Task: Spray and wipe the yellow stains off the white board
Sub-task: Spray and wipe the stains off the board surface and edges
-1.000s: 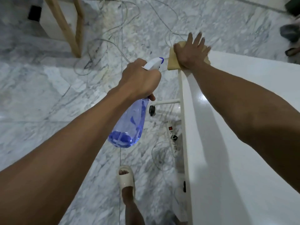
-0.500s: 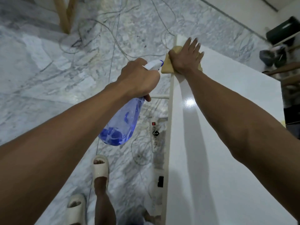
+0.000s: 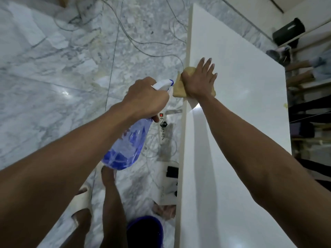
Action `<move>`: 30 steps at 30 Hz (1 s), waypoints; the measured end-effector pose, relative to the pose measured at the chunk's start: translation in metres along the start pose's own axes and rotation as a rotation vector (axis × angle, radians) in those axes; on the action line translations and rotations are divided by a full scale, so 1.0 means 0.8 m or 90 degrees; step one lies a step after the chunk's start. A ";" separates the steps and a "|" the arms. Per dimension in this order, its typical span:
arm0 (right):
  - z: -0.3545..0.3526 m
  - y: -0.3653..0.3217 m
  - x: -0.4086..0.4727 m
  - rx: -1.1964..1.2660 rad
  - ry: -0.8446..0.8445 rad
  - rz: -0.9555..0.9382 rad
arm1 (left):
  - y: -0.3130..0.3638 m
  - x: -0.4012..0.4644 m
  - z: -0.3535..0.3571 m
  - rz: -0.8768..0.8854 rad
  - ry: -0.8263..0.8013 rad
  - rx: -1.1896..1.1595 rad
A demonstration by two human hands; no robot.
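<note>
Head view: right hand point(image 3: 199, 81), fingers straight, presses a yellow sponge cloth point(image 3: 180, 86) onto the white board point(image 3: 232, 122) at its left edge. Just left of it, left hand point(image 3: 146, 97) grips a blue spray bottle point(image 3: 128, 144); a power strip point(image 3: 163, 127) lies below.

One translucent blue plastic spray bottle point(image 3: 125, 144), one yellow wiping cloth point(image 3: 180, 85), one glossy white rectangular board point(image 3: 232, 140), two bare hands point(image 3: 200, 81), one white power strip point(image 3: 163, 129).

Grey-veined white marble floor point(image 3: 53, 86) spreads left, glossy with light glare, thin cables point(image 3: 129, 36) trailing across it. A power strip point(image 3: 163, 127) lies nearby. Cluttered shelves point(image 3: 304, 83) stand far right.
</note>
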State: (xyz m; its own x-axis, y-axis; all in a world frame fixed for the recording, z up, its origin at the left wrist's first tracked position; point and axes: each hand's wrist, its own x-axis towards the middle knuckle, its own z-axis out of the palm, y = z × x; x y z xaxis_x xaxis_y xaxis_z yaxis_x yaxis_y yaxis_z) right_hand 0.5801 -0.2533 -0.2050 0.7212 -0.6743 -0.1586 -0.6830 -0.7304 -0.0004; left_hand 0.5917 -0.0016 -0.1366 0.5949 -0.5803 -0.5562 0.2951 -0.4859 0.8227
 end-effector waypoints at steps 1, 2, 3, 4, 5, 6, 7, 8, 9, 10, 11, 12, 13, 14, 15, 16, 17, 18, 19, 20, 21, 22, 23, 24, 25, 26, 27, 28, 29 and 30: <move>0.002 0.003 -0.013 0.000 0.001 -0.003 | -0.011 -0.011 0.004 0.000 -0.001 0.007; 0.004 0.006 -0.027 0.001 0.001 -0.006 | -0.020 -0.022 0.007 -0.003 0.002 0.010; 0.006 0.010 -0.042 0.002 -0.001 -0.005 | -0.029 -0.033 0.010 -0.010 0.005 0.009; 0.009 0.013 -0.058 0.003 -0.001 -0.003 | -0.037 -0.042 0.014 -0.013 0.005 0.011; 0.012 0.017 -0.072 0.000 0.001 0.000 | -0.046 -0.050 0.018 -0.014 0.002 0.016; 0.014 0.021 -0.087 -0.003 0.003 0.002 | -0.054 -0.058 0.022 -0.016 -0.004 0.024; 0.017 0.024 -0.101 -0.003 0.003 0.004 | -0.062 -0.066 0.027 -0.019 -0.009 0.030; 0.019 0.027 -0.115 -0.002 -0.001 0.005 | -0.068 -0.074 0.032 -0.018 -0.012 0.035; 0.022 0.030 -0.128 -0.003 -0.003 0.006 | -0.075 -0.082 0.037 -0.016 -0.012 0.038; 0.025 0.034 -0.142 -0.006 -0.003 0.008 | -0.080 -0.090 0.043 -0.014 -0.012 0.039; 0.028 0.038 -0.155 -0.006 -0.002 0.011 | -0.084 -0.099 0.049 -0.013 -0.010 0.038; 0.030 0.042 -0.169 -0.005 -0.005 0.014 | -0.090 -0.108 0.056 -0.016 -0.008 0.035; 0.032 0.046 -0.183 -0.004 -0.007 0.016 | -0.097 -0.118 0.062 -0.020 -0.006 0.030; 0.036 0.049 -0.197 -0.003 -0.008 0.014 | -0.106 -0.127 0.069 -0.026 -0.005 0.024; 0.038 0.052 -0.211 -0.002 -0.008 0.012 | -0.116 -0.136 0.075 -0.031 -0.009 0.021; 0.040 0.054 -0.225 -0.001 -0.009 0.011 | -0.127 -0.146 0.083 -0.033 -0.014 0.020; 0.042 0.058 -0.240 -0.002 -0.011 0.009 | -0.138 -0.155 0.092 -0.034 -0.016 0.024; 0.043 0.062 -0.255 -0.004 -0.011 0.007 | -0.149 -0.164 0.100 -0.034 -0.017 0.028; 0.045 0.066 -0.270 -0.004 -0.010 0.006 | -0.160 -0.173 0.108 -0.034 -0.015 0.032; 0.047 0.070 -0.287 -0.003 -0.011 0.004 | -0.171 -0.183 0.115 -0.034 -0.011 0.036; 0.049 0.074 -0.304 -0.002 -0.012 0.001 | -0.180 -0.196 0.121 -0.032 -0.009 0.040; 0.053 0.079 -0.323 -0.002 -0.012 -0.001 | -0.189 -0.209 0.128 -0.030 -0.009 0.041; 0.057 0.084 -0.344 -0.002 -0.011 -0.002 | -0.196 -0.225 0.135 -0.031 -0.007 0.037; 0.061 0.090 -0.365 -0.001 -0.009 -0.003 | -0.203 -0.243 0.142 -0.032 -0.006 0.030; 0.065 0.096 -0.385 -0.004 -0.007 -0.004 | -0.210 -0.261 0.150 -0.034 -0.002 0.025; 0.068 0.100 -0.403 -0.008 -0.008 -0.006 | -0.218 -0.277 0.157 -0.034 0.004 0.023; 0.070 0.105 -0.421 -0.011 -0.011 -0.006 | -0.226 -0.295 0.163 -0.038 0.009 0.018; 0.072 0.109 -0.438 -0.012 -0.012 -0.006 | -0.234 -0.311 0.168 -0.041 0.012 0.012; 0.075 0.113 -0.455 -0.011 -0.012 -0.008 | -0.243 -0.326 0.172 -0.043 0.013 0.005; 0.078 0.116 -0.472 -0.012 -0.011 -0.010 | -0.252 -0.340 0.176 -0.045 0.012 -0.003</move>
State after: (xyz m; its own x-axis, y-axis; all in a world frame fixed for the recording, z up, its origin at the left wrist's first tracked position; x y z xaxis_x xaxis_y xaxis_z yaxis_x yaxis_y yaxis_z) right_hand 0.2368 -0.0598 -0.2065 0.7292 -0.6614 -0.1755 -0.6696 -0.7425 0.0160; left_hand 0.2648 0.1624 -0.1677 0.5867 -0.5325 -0.6101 0.3404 -0.5215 0.7824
